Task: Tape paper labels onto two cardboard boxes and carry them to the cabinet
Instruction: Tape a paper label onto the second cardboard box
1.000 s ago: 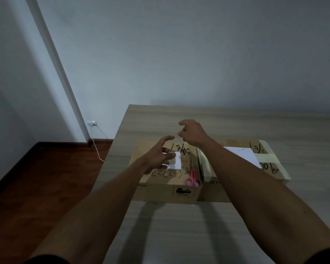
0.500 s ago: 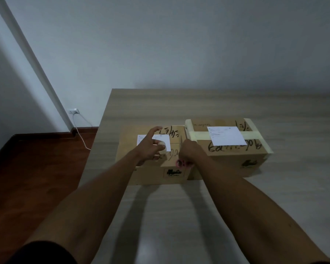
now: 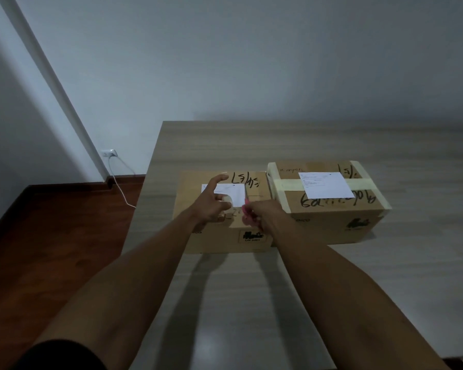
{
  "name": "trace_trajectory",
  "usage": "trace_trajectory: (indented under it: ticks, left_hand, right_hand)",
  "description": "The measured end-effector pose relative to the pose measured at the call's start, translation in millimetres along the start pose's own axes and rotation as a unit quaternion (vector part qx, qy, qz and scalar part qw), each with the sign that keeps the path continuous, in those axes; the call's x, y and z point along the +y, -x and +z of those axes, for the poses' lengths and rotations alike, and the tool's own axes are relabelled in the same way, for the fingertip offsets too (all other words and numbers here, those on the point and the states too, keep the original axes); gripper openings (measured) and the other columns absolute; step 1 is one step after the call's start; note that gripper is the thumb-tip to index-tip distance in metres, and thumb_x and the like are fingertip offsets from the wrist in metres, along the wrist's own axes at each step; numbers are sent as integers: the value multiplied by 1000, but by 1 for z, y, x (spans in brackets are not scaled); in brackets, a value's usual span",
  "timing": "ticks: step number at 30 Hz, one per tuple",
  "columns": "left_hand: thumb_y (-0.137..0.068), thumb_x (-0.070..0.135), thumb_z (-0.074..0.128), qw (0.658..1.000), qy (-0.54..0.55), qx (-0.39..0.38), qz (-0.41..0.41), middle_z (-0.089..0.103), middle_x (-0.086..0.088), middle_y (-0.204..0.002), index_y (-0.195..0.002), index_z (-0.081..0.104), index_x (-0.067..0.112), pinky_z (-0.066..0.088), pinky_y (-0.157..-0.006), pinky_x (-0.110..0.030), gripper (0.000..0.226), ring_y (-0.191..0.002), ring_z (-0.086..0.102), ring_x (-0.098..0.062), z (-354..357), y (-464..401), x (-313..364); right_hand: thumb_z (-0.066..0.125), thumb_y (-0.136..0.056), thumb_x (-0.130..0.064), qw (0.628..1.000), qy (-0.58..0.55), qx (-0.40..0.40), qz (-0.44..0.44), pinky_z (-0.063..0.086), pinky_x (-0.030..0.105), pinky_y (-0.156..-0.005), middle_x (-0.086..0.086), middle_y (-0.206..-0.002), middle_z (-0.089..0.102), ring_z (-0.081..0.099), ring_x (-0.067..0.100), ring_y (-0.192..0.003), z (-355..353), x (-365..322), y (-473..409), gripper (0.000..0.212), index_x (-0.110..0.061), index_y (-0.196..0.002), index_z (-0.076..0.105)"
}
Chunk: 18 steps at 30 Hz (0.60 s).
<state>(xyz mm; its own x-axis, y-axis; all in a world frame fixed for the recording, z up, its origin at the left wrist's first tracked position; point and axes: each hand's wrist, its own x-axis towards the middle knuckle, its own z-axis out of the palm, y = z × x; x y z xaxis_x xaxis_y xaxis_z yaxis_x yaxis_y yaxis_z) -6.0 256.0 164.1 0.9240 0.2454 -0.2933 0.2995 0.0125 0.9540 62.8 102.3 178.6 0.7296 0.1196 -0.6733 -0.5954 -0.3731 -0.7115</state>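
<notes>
Since half a second ago both hands have barely shifted, settling over the left box at frame centre. Left hand holds a small roll of tape between thumb and curled fingers, index raised, right on the white label, probably to pin the paper while tape is drawn. Right hand grips pink scissors beside it, ready to cut. Right box, touching the first, carries its label over cream tape bands. Both sit on the table.
</notes>
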Motion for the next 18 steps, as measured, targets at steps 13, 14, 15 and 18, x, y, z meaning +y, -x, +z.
trace_trajectory:
  ticks: [13,14,15,18]
  left_hand:
    - [-93,-7,61,999,-35,26,16,57,-31,-129,-131,46,52,57,-77,-41,72,-98,57,-28,-44,-3,25]
    - [-93,-6,62,999,-40,31,14,57,-30,-128,-130,46,53,57,-78,-40,71,-97,56,-27,-46,-4,26]
    - [-93,-5,62,998,-44,34,13,57,-29,-126,-129,47,53,58,-77,-39,70,-97,56,-26,-48,-4,27]
    - [-92,-4,64,998,-48,36,12,59,-21,-111,-129,47,54,57,-73,-36,71,-93,55,-26,-53,-8,29]
  right_hand:
    - [75,-87,4,980,-161,-94,-76,63,29,-71,19,-95,71,69,20,-78,6,-51,2,16,13,-98,67]
    - [76,-87,3,981,-150,-94,-85,63,28,-68,18,-91,73,71,19,-75,5,-52,0,16,13,-97,68]
    - [76,-87,3,982,-132,-92,-95,63,28,-66,16,-86,75,72,17,-70,3,-53,-1,16,13,-98,69]
    - [78,-86,0,989,-20,-65,-134,65,32,-64,18,-82,76,73,17,-58,-3,-56,-8,20,15,-98,71]
